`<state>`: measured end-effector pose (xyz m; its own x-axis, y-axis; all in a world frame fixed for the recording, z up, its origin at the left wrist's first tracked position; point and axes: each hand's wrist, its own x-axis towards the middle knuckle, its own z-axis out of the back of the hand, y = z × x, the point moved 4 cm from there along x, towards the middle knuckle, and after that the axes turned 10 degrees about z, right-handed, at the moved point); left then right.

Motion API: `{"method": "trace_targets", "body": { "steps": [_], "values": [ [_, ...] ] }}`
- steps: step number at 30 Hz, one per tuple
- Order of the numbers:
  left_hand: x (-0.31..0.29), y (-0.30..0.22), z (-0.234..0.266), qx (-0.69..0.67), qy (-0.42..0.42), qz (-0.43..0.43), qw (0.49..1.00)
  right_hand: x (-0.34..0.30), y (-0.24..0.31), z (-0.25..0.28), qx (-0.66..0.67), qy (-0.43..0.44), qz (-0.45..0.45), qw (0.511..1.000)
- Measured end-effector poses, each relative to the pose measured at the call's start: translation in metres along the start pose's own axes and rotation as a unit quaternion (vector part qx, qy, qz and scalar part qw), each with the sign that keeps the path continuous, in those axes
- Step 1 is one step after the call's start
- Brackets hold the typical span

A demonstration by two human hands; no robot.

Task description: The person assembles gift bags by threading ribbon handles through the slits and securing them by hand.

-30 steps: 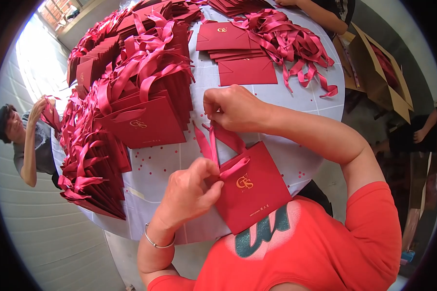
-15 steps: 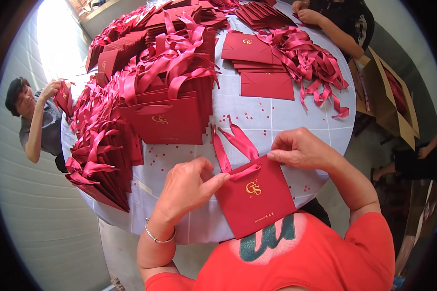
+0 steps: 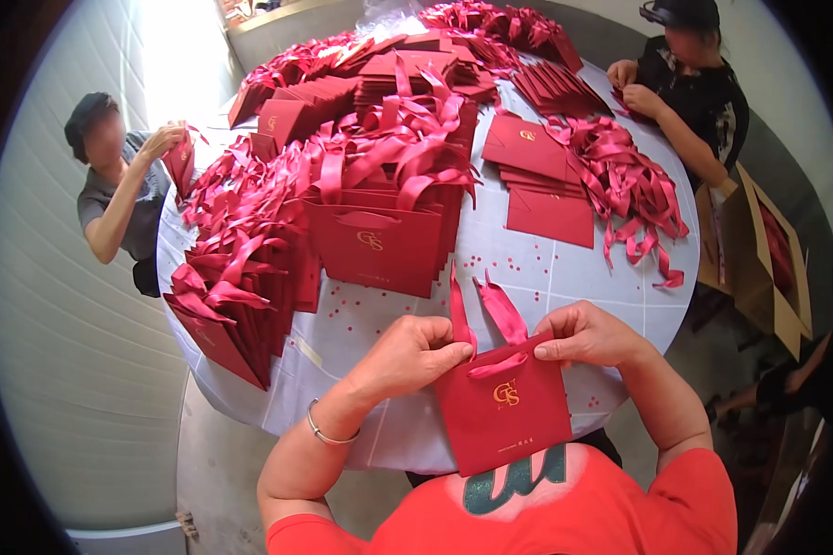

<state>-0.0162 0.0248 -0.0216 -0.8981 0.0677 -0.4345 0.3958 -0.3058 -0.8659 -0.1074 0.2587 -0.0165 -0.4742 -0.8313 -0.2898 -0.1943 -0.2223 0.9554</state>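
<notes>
Bag [image 3: 504, 421]: at near table [image 3: 620, 296] edge; mouth and ribbons [image 3: 503, 313] point away, long axis left-right.
Left hand [image 3: 421, 351]: pinching its top left corner.
Right hand [image 3: 588, 335]: pinching top right.
Room: table surface toward standing bags [image 3: 375, 254].

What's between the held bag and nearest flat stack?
In the head view, small red dots on the pale tablecloth lie between the held bag and the stack.

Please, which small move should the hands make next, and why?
Probably the right hand should take the right ribbon end, because the two ends rise apart and untied above the red bag, while the left hand pinches the bag and can steady it.
</notes>
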Motion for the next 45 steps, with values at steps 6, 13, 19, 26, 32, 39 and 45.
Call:
{"method": "trace_targets", "body": {
  "steps": [6,13,19,26,32,39,45],
  "values": [
    [-0.038,-0.043,0.034,-0.101,-0.247,-0.286,0.921,0.000,0.045,-0.025,-0.107,-0.135,0.292,0.941],
    [-0.043,-0.029,0.103,-0.134,-0.477,-0.394,0.774,0.081,0.119,-0.054,-0.343,-0.223,0.584,0.701],
    [0.004,0.018,0.115,-0.119,-0.416,-0.215,0.875,0.102,0.109,-0.067,-0.428,-0.218,0.453,0.751],
    [-0.005,0.011,0.105,-0.090,-0.423,-0.264,0.862,0.088,0.119,-0.079,-0.495,-0.186,0.531,0.662],
    [0.002,0.017,0.117,-0.037,-0.474,-0.220,0.852,0.092,0.142,-0.058,-0.560,-0.226,0.489,0.630],
    [-0.007,0.017,0.107,-0.060,-0.460,-0.195,0.864,0.074,0.124,0.031,-0.427,-0.296,0.412,0.749],
    [-0.016,-0.005,0.081,0.066,-0.540,-0.235,0.805,0.070,0.028,0.116,-0.615,-0.272,0.268,0.690]
  ]
}}
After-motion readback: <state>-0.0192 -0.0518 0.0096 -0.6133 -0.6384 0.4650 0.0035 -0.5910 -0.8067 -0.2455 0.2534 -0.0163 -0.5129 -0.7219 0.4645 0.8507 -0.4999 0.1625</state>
